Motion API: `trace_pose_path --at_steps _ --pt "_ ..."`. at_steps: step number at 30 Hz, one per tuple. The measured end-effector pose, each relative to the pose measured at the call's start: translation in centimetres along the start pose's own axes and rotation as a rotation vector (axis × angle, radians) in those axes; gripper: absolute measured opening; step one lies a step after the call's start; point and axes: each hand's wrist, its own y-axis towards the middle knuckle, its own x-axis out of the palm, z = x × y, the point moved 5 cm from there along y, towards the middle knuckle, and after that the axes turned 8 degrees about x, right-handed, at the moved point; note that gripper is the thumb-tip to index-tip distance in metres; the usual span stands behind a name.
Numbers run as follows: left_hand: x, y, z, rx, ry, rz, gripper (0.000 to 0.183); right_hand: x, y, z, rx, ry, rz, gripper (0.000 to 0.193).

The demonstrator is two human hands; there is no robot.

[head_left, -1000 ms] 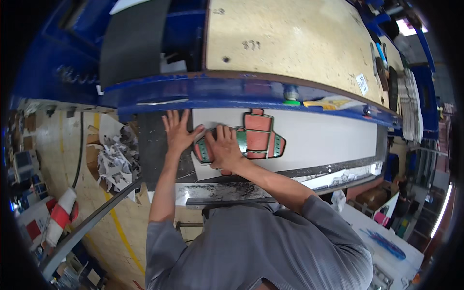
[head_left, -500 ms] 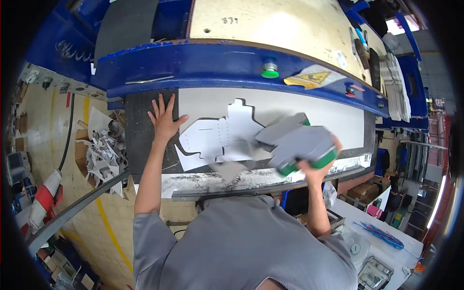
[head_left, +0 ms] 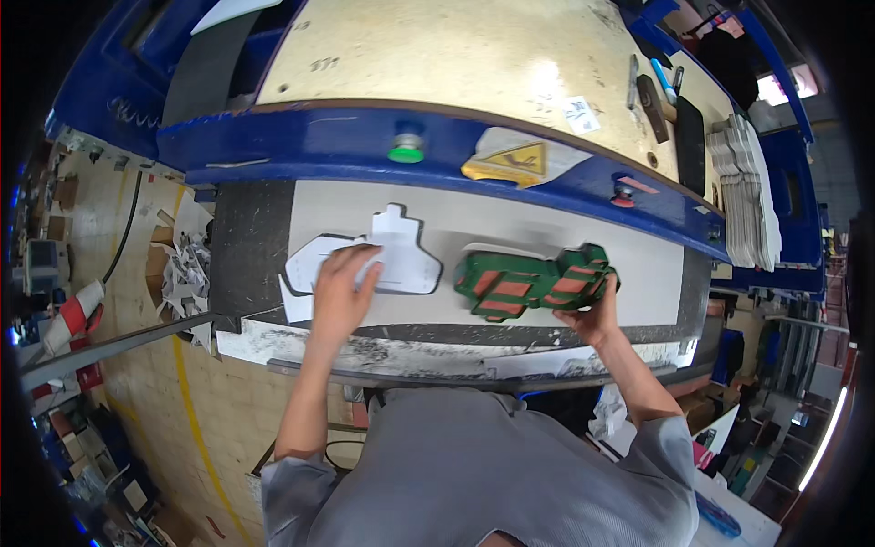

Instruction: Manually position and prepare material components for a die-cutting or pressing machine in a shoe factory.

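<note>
At centre frame, the left hand now presses flat and open on the white die-cut sheet on the table. Right of it, the right hand grips the green-and-orange printed stack, which half a second ago was lifted and now lies level beside the white sheet.

Matt white card cutout at nine o'clock; printed green-and-orange card blank; rough pale plywood board at twelve

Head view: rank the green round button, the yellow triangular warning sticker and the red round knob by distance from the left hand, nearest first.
1. Green round button, up and right of the left hand.
2. Yellow triangular warning sticker, farther right.
3. Red round knob, farthest right.
</note>
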Motion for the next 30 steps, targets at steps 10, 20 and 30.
trace_pose_path --at_steps 10,20,30 --pt "13.1 3.8 7.5 -0.205 -0.777 -0.825 0.031 -1.0 -1.2 2.7 -0.208 0.083 -0.02 0.064" --pt "3.7 -0.3 -3.5 -0.511 -0.12 -0.344 0.025 -4.1 -0.3 6.4 -0.395 0.131 0.006 0.057" --pt "4.2 -13.1 -6.9 -0.836 -0.895 0.674 0.028 2.4 -1.1 1.5 0.185 -0.075 -0.132 0.077"
